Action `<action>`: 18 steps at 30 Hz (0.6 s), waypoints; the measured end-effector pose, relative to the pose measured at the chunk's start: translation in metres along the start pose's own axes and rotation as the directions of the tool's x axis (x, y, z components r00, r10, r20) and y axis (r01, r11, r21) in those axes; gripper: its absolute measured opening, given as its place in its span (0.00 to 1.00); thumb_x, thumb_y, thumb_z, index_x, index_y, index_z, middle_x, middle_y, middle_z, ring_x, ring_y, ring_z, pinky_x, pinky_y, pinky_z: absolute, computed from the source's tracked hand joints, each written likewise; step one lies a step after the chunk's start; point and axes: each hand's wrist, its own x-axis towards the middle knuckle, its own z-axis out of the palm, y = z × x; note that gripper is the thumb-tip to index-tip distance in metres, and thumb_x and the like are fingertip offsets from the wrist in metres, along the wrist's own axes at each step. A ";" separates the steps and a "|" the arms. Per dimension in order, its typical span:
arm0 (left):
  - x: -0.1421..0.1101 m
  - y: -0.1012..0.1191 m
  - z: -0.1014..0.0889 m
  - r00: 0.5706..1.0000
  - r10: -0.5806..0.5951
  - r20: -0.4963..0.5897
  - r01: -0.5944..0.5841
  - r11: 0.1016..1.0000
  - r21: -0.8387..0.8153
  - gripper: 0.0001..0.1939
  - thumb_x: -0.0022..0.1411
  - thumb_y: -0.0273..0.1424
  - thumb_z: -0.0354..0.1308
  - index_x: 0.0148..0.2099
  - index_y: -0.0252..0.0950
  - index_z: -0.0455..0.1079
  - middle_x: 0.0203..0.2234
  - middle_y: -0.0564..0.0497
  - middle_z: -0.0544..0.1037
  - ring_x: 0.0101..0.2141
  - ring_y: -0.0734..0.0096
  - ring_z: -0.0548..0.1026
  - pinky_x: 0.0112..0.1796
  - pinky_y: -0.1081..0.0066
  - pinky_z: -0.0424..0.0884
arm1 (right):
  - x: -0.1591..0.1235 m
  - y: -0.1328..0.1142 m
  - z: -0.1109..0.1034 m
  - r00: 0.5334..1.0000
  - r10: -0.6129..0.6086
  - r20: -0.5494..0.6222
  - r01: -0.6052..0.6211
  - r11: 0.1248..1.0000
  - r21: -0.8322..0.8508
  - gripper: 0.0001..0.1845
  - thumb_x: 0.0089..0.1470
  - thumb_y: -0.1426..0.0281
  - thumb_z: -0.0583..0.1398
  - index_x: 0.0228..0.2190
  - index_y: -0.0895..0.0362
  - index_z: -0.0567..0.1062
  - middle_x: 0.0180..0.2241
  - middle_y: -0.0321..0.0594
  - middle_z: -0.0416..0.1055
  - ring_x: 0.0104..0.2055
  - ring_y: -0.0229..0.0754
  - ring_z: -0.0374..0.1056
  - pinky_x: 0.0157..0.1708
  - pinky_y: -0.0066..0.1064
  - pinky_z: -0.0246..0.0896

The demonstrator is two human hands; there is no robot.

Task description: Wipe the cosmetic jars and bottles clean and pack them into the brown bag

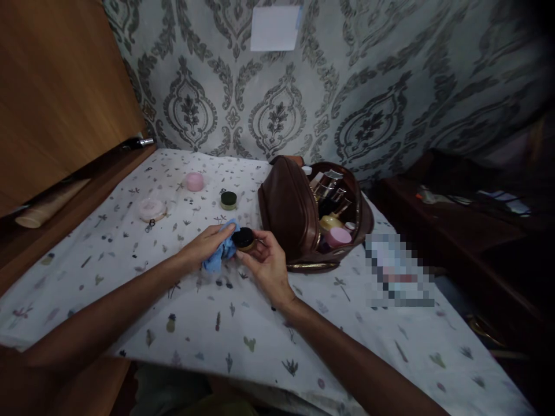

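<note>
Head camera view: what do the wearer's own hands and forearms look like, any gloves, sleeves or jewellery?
The left hand and right hand are bare, without gloves. No sleeve covers the left forearm or right forearm. No watch or bracelet shows; the fingers are too small to rule out rings.

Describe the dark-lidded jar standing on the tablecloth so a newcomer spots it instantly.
Find the open brown bag on the patterned tablecloth. To its left stands a small round jar. Its dark lid separates it from the pink jar farther left, and it stands untouched, unlike the black-lidded jar held in the right hand.
</note>
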 end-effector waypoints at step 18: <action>-0.009 0.007 0.001 0.987 0.086 -0.137 -0.063 0.984 0.168 0.25 0.50 0.55 0.63 0.34 0.37 0.69 0.20 0.56 0.71 0.21 0.69 0.70 0.23 0.72 0.68 | 0.001 -0.014 -0.007 0.989 -0.129 0.068 0.144 0.946 -0.291 0.26 0.42 0.63 0.72 0.45 0.54 0.77 0.45 0.39 0.77 0.45 0.43 0.71 0.47 0.35 0.66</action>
